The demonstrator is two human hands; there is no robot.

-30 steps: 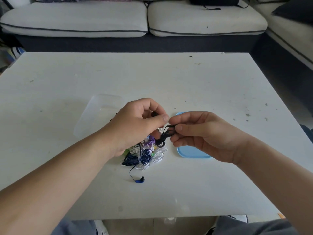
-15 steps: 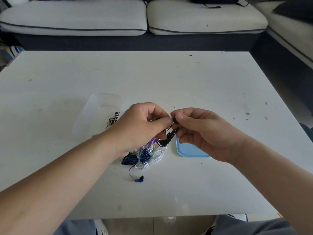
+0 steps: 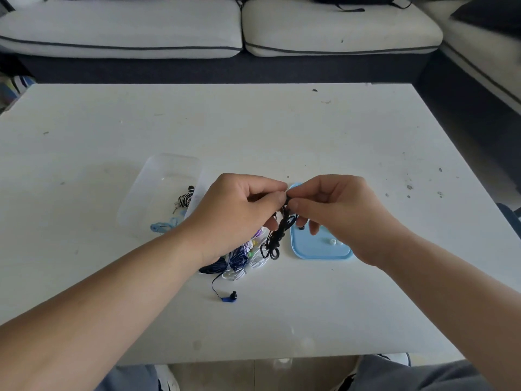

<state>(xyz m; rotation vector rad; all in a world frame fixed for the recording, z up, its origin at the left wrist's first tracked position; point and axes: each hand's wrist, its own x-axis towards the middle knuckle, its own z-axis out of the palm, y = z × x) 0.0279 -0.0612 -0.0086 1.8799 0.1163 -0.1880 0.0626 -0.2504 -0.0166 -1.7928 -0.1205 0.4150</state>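
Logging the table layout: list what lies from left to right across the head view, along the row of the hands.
clear container → left hand → black earphone cable → right hand. The blue lid overlaps the right hand, so it is left out.

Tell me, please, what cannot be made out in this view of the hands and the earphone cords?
Head view, black cord: its top end is hidden between the fingers of the left hand and right hand.
Head view, pile of earphones: partly under the left hand, so no count.
Head view, blue lid: the pale bits on it are too small to identify; the right hand covers its far end.
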